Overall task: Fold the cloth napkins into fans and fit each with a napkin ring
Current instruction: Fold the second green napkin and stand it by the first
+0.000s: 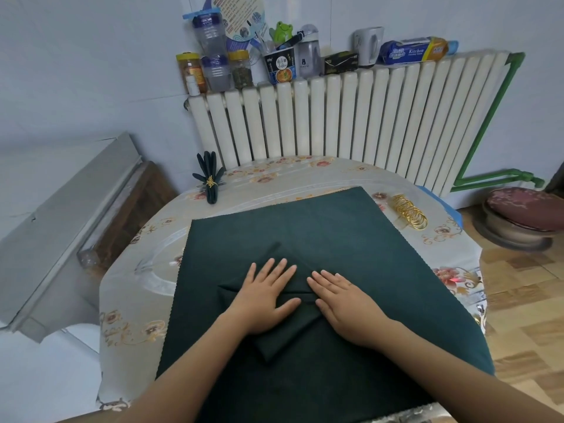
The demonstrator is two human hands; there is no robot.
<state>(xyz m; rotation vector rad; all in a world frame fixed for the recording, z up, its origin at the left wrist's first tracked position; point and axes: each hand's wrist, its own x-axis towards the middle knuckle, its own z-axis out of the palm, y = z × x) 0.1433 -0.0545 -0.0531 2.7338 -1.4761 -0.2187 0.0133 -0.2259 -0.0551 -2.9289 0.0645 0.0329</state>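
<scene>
Left hand [265, 296], right hand [341, 303]: flat, released, on folded napkin [293, 334] | one finished fan [210, 178] | ring pile [409, 211]

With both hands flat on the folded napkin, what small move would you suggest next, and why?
Probably lift the near edge for the next pleat: the left hand and right hand only press the folded napkin flat, and the gold rings lie unused.

Soft, even, cool-toned daylight fills the room, leaving only faint shadows under the hands and no hard glare beyond a mild sheen on the desk [146, 270] covering. Wide-angle distortion bows the radiator [351, 117] and bends the frame's edges. The dark cloth [335, 233] shows little detail, and edges look slightly soft.
</scene>
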